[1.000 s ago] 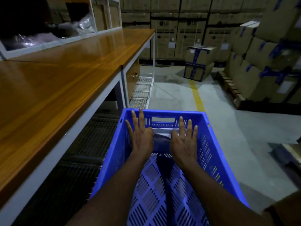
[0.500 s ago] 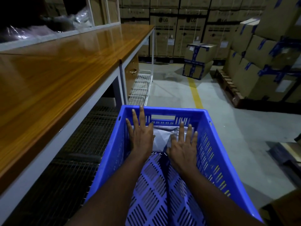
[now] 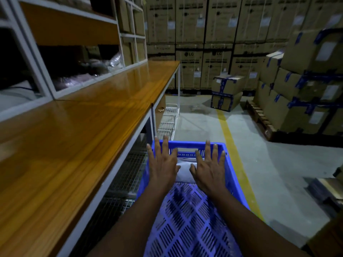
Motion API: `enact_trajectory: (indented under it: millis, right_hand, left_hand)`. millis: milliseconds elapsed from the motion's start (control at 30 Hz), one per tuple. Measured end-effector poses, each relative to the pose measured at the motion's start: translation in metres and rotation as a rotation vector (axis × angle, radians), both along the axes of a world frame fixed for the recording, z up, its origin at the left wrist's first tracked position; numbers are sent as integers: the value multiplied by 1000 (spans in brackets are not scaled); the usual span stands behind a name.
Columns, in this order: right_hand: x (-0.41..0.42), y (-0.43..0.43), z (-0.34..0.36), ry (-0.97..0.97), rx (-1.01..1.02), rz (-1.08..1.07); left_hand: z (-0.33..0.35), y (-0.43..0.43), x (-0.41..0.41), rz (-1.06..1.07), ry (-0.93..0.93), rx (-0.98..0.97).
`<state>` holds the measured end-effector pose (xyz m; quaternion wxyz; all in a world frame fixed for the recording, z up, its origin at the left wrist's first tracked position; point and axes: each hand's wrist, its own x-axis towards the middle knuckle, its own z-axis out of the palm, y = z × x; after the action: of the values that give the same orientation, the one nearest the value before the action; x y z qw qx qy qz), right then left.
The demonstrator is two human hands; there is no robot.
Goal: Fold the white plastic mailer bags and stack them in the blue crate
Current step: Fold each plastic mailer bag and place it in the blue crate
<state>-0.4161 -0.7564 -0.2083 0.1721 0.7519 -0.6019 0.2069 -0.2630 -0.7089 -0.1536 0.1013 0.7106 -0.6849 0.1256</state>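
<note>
Head view, looking down along both bare forearms into a dim warehouse aisle.

Left hand [image 3: 163, 165] palm-down, fingers straight and fanned apart, gripping nothing. Right hand [image 3: 209, 168] just beside it, likewise palm-down with fingers spread, pinching nothing. Both over the far end of the blue crate [image 3: 236, 184], fingertips reaching up to its far rim. Cannot tell whether the palms press down or hang just above.

Folded white mailer bag [image 3: 184, 174] lying flat inside the crate against the far wall, showing in the gap between the two hands, its edges hidden beneath them. Nearer part of the crate floor bare: blue slotted lattice in a diamond pattern.

To the left, touching or just beside the crate, a long glossy wooden worktop [image 3: 83, 138] on a white metal frame, with wire mesh shelving [image 3: 122, 182] underneath. Above the worktop, a white-framed shelf unit [image 3: 39, 75] holding crumpled clear plastic wrap [image 3: 87, 75]. Past the table end, a white wire rack [image 3: 168, 121] on the floor.

Down the concrete floor, a yellow line [image 3: 228, 135] right of the crate. Beyond, two stacked cardboard boxes [image 3: 226, 93] with blue tape, more taped boxes on a wooden pallet [image 3: 259, 119] at right, and a wall of tall LG cartons [image 3: 189, 65] at the back.
</note>
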Motion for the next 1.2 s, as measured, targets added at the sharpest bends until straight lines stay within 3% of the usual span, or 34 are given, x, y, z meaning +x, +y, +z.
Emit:
enact_trajectory:
  millis: [267, 600, 733, 967, 1200]
  right_hand:
    - [60, 104, 109, -142, 35, 228]
    - [214, 267, 182, -265, 21, 685]
    - [278, 335, 188, -249, 18, 868]
    - [359, 439, 162, -199, 93, 1147]
    - [412, 458, 127, -94, 83, 1271]
  left_hand:
    - [83, 131, 56, 70, -34, -138]
    - [133, 344, 180, 467, -44, -339]
    - [132, 432, 225, 638, -80, -389]
    - [103, 549, 271, 956, -93, -238]
    - [105, 582, 295, 979, -160, -232]
